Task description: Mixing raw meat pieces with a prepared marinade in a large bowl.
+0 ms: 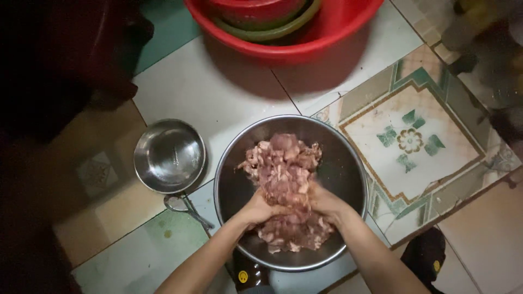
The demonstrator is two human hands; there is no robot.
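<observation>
Head view: both hands are sunk in a mound of chopped raw meat (284, 185) that fills a big steel bowl (231, 190) on the tiled floor (229, 92). The left hand (257, 208) and right hand (325, 202) curl around clumps at the near side of the heap, fingers closed on meat, so mixing by hand looks under way. Turning the pile over would call for scooping from the bowl's bottom. Just left stands a small empty steel bowl (169, 155), a spoon (186, 208) beside it. At the far edge sits a red basin (338, 32). No packages, labels or signs show.
</observation>
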